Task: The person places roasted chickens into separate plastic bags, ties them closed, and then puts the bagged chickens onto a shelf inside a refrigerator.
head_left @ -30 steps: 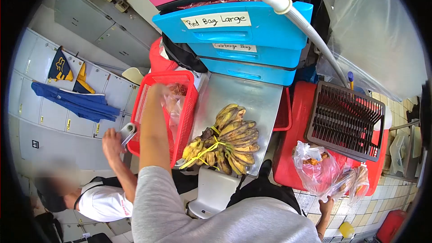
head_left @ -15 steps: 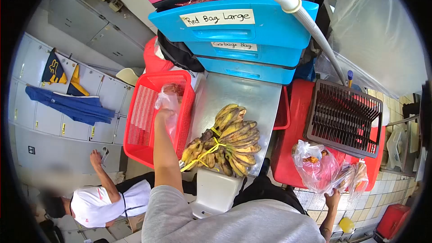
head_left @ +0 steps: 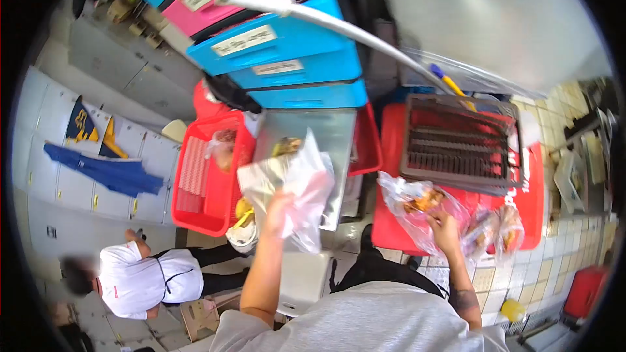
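Note:
My left hand (head_left: pixel 279 212) grips an empty clear plastic bag (head_left: pixel 295 186) and holds it up over the metal tray (head_left: pixel 339 132), hiding most of the bananas (head_left: pixel 242 208) there. My right hand (head_left: pixel 443 225) holds the top of a clear bag of food (head_left: pixel 417 212) resting on the red cooler (head_left: pixel 528 205). More filled bags (head_left: pixel 495 231) lie beside it. A red basket (head_left: pixel 208 186) left of the tray holds a small bag (head_left: pixel 220 146).
Blue and pink labelled bins (head_left: pixel 274 52) stack behind the tray. A brown rack (head_left: pixel 460 143) lies on the cooler. A person in a white shirt (head_left: pixel 140 277) crouches at lower left by grey lockers (head_left: pixel 85 156). A white hose (head_left: pixel 339 29) crosses above.
My left hand left the red basket and came back over the tray with a clear bag raised. My right hand rose to the bag on the cooler. The view swung left.

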Motion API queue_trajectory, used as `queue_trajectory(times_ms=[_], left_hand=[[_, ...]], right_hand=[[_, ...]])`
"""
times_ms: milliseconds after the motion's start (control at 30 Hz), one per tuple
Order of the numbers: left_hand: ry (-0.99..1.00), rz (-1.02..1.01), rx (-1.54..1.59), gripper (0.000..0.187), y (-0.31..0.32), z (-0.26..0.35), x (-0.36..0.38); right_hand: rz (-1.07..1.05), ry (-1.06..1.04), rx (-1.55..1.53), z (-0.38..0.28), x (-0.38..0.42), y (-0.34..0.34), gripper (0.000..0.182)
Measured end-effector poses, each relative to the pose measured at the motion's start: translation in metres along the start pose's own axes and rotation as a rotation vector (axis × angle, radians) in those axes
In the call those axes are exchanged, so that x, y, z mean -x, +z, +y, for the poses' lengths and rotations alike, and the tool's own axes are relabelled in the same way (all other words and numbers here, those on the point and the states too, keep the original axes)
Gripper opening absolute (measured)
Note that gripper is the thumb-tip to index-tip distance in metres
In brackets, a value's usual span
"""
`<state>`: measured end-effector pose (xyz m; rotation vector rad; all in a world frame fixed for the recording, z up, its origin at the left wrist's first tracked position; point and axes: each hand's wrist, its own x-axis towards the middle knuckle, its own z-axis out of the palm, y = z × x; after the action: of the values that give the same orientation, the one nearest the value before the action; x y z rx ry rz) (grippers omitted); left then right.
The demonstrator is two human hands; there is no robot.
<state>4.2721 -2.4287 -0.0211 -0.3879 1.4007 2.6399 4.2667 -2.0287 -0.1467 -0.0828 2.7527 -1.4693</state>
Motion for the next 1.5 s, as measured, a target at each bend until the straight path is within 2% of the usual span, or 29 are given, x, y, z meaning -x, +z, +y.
queue_trajectory(times_ms=[33, 67, 133, 200, 267, 300, 400, 433, 467, 533, 567, 600, 633, 700, 800, 900, 1000, 1033, 1133, 1267, 1367, 1467, 1500], left_hand=[[-0.016, 0.048, -0.357, 0.032, 0.008, -0.033, 0.0], [0.036, -0.048, -0.568, 0.034, 0.024, -0.071, -0.002], [0.371, -0.2, -0.889, 0.038, 0.088, -0.13, -0.008], [0.403, -0.153, -1.073, 0.04, 0.141, -0.17, 0.004], [0.489, -0.12, -1.041, 0.039, 0.17, -0.215, 0.006], [0.533, -0.102, -1.025, 0.038, 0.179, -0.231, 0.008], [0.179, -0.059, -0.427, 0.015, 0.2, -0.254, 0.023], [0.041, -0.032, -0.179, 0.014, 0.193, -0.259, 0.023], [0.091, -0.133, -0.026, 0.023, 0.184, -0.262, 0.02], [-0.003, -0.165, 0.105, 0.039, 0.202, -0.238, 0.028], [-0.108, -0.191, 0.224, 0.048, 0.22, -0.217, 0.041], [-0.213, -0.213, 0.341, 0.058, 0.232, -0.2, 0.051], [-0.213, -0.172, 0.355, 0.065, 0.226, -0.196, 0.054], [-0.235, -0.221, 0.414, 0.067, 0.217, -0.183, 0.063], [-0.166, -0.242, 0.43, 0.072, 0.216, -0.173, 0.078], [-0.091, -0.187, 0.328, 0.077, 0.192, -0.17, 0.089], [-0.046, -0.124, 0.262, 0.078, 0.162, -0.167, 0.098], [-0.029, -0.088, 0.187, 0.08, 0.153, -0.166, 0.102], [0.0, -0.025, 0.197, 0.078, 0.134, -0.16, 0.113], [0.116, 0.051, 0.147, 0.075, 0.11, -0.161, 0.119], [0.188, 0.164, 0.166, 0.073, 0.106, -0.168, 0.118], [0.159, 0.093, 0.091, 0.07, 0.085, -0.177, 0.112], [0.169, 0.095, 0.093, 0.07, 0.083, -0.179, 0.11]], right_hand=[[-0.002, 0.032, -0.036, 0.002, 0.003, -0.008, 0.021], [-0.004, 0.064, -0.072, 0.009, 0.007, -0.015, 0.022], [-0.031, 0.188, -0.247, 0.022, 0.018, -0.033, 0.03], [-0.05, 0.301, -0.471, 0.038, 0.034, -0.049, 0.04], [-0.061, 0.406, -0.748, 0.052, 0.053, -0.064, 0.051], [-0.164, 0.46, -0.72, 0.058, 0.063, -0.075, 0.061], [-0.174, 0.451, -0.773, 0.056, 0.086, -0.102, 0.061], [-0.129, 0.454, -0.767, 0.072, 0.093, -0.104, 0.064], [-0.074, 0.548, -0.758, 0.085, 0.098, -0.108, 0.067], [0.03, 0.728, -0.745, 0.109, 0.102, -0.117, 0.073], [0.015, 0.784, -0.824, 0.126, 0.104, -0.118, 0.08], [-0.1, 0.84, -0.899, 0.137, 0.106, -0.115, 0.081], [-0.22, 0.889, -0.973, 0.145, 0.106, -0.112, 0.082], [-0.466, 0.987, -1.157, 0.15, 0.103, -0.099, 0.085], [-0.439, 0.521, -1.235, 0.133, 0.096, -0.048, 0.082], [-0.326, 0.582, -1.23, 0.088, 0.088, -0.06, 0.071], [-0.378, 0.568, -1.606, 0.083, 0.082, -0.067, 0.063], [-0.449, 0.608, -1.729, 0.096, 0.08, -0.065, 0.055], [-0.504, 0.605, -1.606, 0.085, 0.083, -0.086, 0.051], [-0.446, 0.597, -1.664, 0.071, 0.083, -0.097, 0.048], [-0.594, 0.555, -1.733, 0.066, 0.084, -0.102, 0.043], [-0.583, 0.451, -1.407, 0.075, 0.088, -0.094, 0.034], [-0.582, 0.516, -1.373, 0.074, 0.089, -0.097, 0.023]])
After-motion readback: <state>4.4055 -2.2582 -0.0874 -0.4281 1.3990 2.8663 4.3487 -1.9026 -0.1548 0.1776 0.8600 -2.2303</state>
